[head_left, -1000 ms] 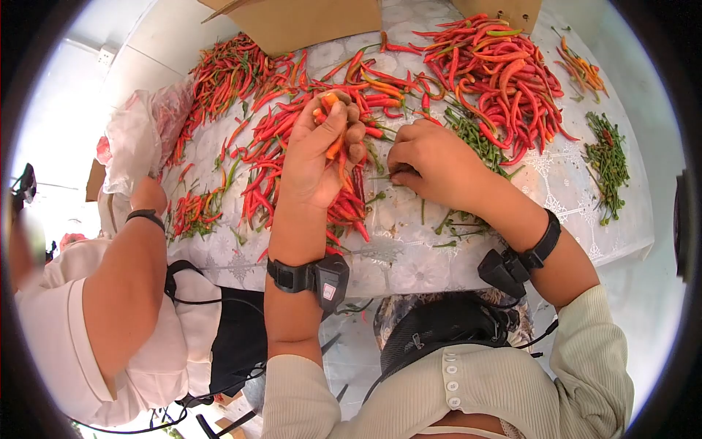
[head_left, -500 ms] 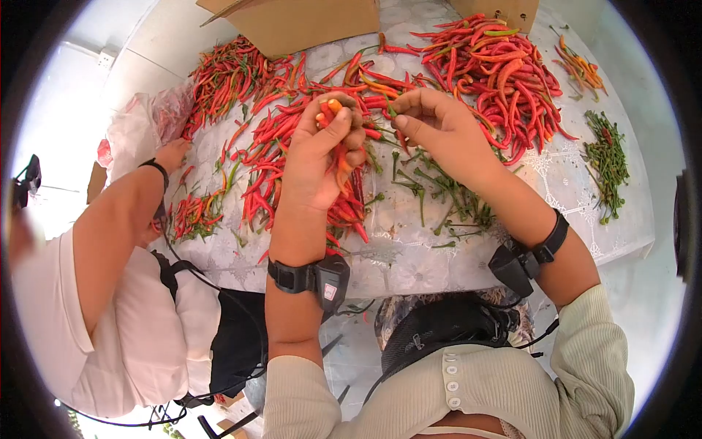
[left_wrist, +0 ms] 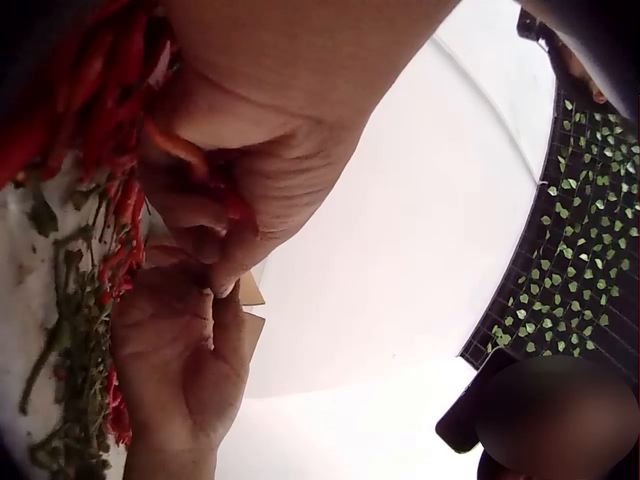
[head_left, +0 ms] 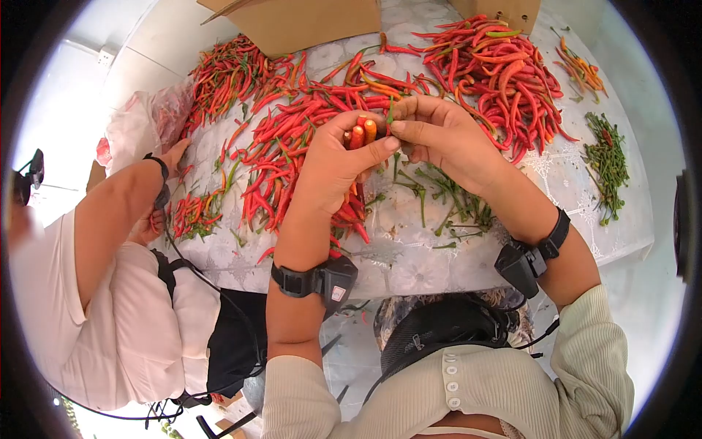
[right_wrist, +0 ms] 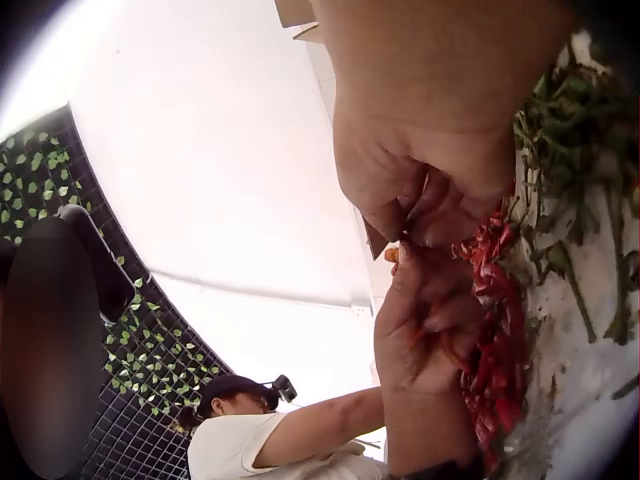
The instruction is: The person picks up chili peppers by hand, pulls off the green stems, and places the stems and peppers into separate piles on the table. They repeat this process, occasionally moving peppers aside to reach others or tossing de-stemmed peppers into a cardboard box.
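Note:
In the head view the left hand (head_left: 333, 161) curls round several red and orange chillies (head_left: 370, 132), whose blunt ends show above the thumb. Close against it, the right hand (head_left: 450, 139) pinches a green stem (head_left: 390, 112) between thumb and forefinger; whether a chilli is attached to it is hidden. Both hands are over a heap of red chillies (head_left: 270, 161). Loose green stems (head_left: 457, 197) lie below the right hand. The left wrist view has the left hand (left_wrist: 250, 130) with its fingertips meeting the right hand (left_wrist: 180, 350).
A large pile of chillies (head_left: 512, 80) is at the back right, with a stem pile (head_left: 607, 164) at the right edge. A cardboard box (head_left: 307, 25) stands at the back. At left, another person's arm (head_left: 121, 212) reaches over the table beside a plastic bag (head_left: 135, 128).
The left hand has shifted right with its chillies and turned, meeting the right hand. The right hand lifted from the stems, which now show below it. The other person's arm moved up the table edge.

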Motion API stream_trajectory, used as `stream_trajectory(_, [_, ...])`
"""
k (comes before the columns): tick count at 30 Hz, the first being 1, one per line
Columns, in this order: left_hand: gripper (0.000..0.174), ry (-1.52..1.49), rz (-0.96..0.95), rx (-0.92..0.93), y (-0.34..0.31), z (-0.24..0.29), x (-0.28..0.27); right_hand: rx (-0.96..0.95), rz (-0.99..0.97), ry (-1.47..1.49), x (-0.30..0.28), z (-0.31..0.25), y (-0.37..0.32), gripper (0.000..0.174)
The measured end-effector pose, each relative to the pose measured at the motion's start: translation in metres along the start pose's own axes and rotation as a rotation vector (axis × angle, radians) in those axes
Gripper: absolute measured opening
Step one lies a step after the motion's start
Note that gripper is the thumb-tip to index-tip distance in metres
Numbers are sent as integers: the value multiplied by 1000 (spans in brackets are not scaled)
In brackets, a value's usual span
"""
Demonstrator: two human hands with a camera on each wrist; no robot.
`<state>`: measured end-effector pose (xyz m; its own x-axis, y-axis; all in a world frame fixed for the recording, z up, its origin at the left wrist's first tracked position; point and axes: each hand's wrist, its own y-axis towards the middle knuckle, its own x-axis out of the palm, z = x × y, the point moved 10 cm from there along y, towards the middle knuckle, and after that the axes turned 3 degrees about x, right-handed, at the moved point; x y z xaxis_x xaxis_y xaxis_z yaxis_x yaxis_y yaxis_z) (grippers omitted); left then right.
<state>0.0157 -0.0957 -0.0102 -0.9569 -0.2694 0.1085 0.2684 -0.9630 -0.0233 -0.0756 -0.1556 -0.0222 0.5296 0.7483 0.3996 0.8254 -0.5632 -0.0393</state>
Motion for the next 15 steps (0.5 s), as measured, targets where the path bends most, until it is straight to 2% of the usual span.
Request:
stream_trajectory(2, [24, -34, -49, -8, 0, -1, 2, 17, 22, -16, -1, -1, -1, 20])
stream_trajectory(15, [15, -2, -14, -42, -3, 0, 0, -73, 31, -203, 0, -13, -2, 17])
